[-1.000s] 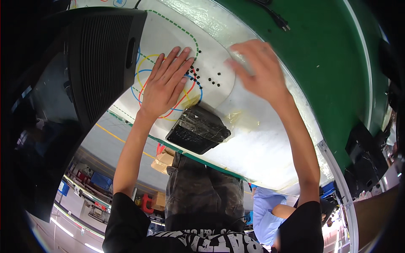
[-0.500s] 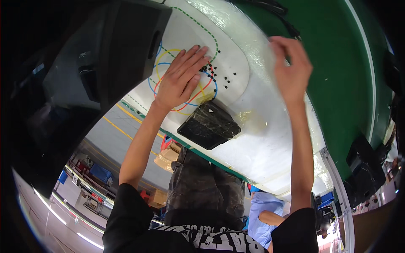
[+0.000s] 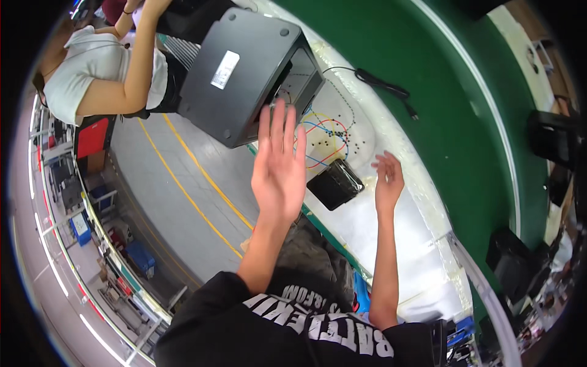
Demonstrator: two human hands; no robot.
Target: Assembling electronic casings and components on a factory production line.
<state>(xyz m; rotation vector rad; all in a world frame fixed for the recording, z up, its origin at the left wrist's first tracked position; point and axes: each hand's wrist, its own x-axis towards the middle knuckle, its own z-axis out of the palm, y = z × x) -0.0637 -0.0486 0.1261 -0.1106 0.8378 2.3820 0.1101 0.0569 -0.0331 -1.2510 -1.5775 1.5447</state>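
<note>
My left hand (image 3: 279, 165) is raised with its palm showing and its fingers stretched out, holding nothing. Its fingertips overlap the open side of a large dark grey box-shaped housing (image 3: 244, 73); whether they touch it I cannot tell. My right hand (image 3: 389, 178) hovers over the white worktable (image 3: 403, 263), fingers apart and slightly curled, with nothing in them. Between the hands lies a shallow black tray (image 3: 333, 186) with clear film or tape on it. Beyond it, small black pieces (image 3: 339, 133) are scattered among thin red, blue and yellow looping lines (image 3: 318, 124), perhaps wires.
A black power cord with a plug (image 3: 385, 85) lies along the table's far side, beside a long green surface (image 3: 452, 140). Another person in a white shirt (image 3: 104, 73) stands at the upper left. Yellow lines mark the grey floor (image 3: 177, 183).
My left hand has lifted from the small black pieces and turned palm outward near the housing. My right hand is lower in the picture. The view has shifted, showing more of the housing and the other person.
</note>
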